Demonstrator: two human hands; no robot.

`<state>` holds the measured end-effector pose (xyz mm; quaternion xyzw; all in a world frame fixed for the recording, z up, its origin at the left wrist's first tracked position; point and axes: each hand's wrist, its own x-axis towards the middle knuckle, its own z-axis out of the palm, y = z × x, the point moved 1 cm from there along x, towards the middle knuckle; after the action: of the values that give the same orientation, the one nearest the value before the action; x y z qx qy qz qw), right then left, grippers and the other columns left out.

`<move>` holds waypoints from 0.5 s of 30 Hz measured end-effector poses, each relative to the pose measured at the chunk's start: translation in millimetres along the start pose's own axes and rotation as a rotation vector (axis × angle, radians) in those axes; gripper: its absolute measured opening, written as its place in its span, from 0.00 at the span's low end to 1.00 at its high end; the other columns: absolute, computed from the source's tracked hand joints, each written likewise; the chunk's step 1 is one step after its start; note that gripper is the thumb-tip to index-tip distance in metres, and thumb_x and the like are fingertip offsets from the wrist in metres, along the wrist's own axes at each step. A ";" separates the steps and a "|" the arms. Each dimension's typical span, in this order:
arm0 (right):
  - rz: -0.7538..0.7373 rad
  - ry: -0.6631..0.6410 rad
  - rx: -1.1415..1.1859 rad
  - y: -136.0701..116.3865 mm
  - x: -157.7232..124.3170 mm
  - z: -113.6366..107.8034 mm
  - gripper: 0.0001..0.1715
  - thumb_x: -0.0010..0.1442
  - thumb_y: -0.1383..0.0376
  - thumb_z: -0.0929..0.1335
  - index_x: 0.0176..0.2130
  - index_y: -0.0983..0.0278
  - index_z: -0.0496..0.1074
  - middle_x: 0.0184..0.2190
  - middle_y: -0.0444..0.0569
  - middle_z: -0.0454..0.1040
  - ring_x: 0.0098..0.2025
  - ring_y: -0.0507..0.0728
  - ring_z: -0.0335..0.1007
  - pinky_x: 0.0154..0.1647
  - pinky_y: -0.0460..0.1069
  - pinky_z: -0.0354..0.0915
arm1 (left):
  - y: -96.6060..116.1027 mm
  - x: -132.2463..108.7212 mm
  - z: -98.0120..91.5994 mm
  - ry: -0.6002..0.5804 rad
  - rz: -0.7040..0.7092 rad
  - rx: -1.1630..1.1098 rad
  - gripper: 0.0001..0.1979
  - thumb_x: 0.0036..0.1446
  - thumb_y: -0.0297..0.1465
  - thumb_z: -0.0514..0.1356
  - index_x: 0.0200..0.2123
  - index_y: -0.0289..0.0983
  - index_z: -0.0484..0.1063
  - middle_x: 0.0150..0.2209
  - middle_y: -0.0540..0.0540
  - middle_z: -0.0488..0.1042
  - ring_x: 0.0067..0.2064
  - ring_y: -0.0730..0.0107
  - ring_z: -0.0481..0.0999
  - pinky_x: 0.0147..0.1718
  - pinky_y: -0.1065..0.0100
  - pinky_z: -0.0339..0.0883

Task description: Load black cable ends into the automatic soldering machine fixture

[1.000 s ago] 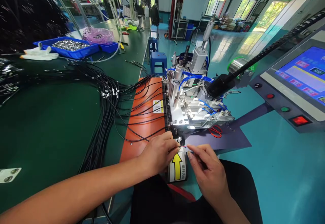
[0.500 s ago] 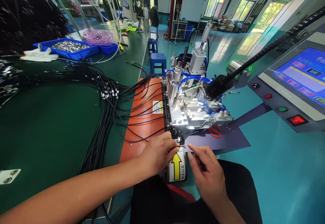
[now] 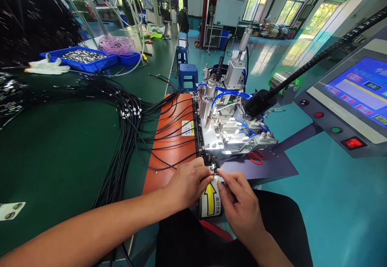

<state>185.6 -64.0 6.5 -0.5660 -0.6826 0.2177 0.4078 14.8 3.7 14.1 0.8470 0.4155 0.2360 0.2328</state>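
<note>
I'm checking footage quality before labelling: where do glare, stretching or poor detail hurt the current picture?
Head view: metal on the machine shines nearly white; head view: daylight streaks the floor; head view: the screen looks slanted and stretched, its text unreadable; head view: the wire at the left hand's fingertips is too small to make out.
</note>
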 end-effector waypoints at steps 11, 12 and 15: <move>0.062 0.097 -0.035 3.2 -1.7 -2.5 0.20 0.66 0.64 0.64 0.56 0.62 0.71 0.35 0.48 0.67 0.28 0.51 0.66 0.28 0.46 0.67 | 0.1 0.7 -1.1 -0.006 0.000 -0.022 0.09 0.64 0.32 0.56 0.32 0.38 0.74 0.31 0.50 0.66 0.32 0.73 0.68 0.30 0.71 0.58; 0.060 0.092 -0.027 3.3 -2.5 -2.6 0.19 0.66 0.64 0.64 0.56 0.62 0.72 0.36 0.48 0.67 0.29 0.51 0.67 0.29 0.46 0.67 | 0.0 0.7 -1.1 -0.007 -0.003 -0.023 0.10 0.64 0.32 0.56 0.32 0.38 0.74 0.31 0.50 0.66 0.33 0.73 0.68 0.30 0.71 0.58; 0.054 0.077 -0.017 3.8 -3.9 -1.9 0.19 0.66 0.65 0.64 0.55 0.62 0.72 0.36 0.48 0.68 0.30 0.51 0.68 0.30 0.46 0.68 | 0.0 0.4 -1.1 -0.006 -0.008 -0.025 0.10 0.64 0.32 0.56 0.32 0.38 0.74 0.31 0.50 0.66 0.33 0.73 0.68 0.30 0.71 0.58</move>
<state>189.5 -67.1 3.5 -0.5958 -0.6525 0.2009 0.4229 14.4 4.3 15.0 0.8432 0.4150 0.2376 0.2455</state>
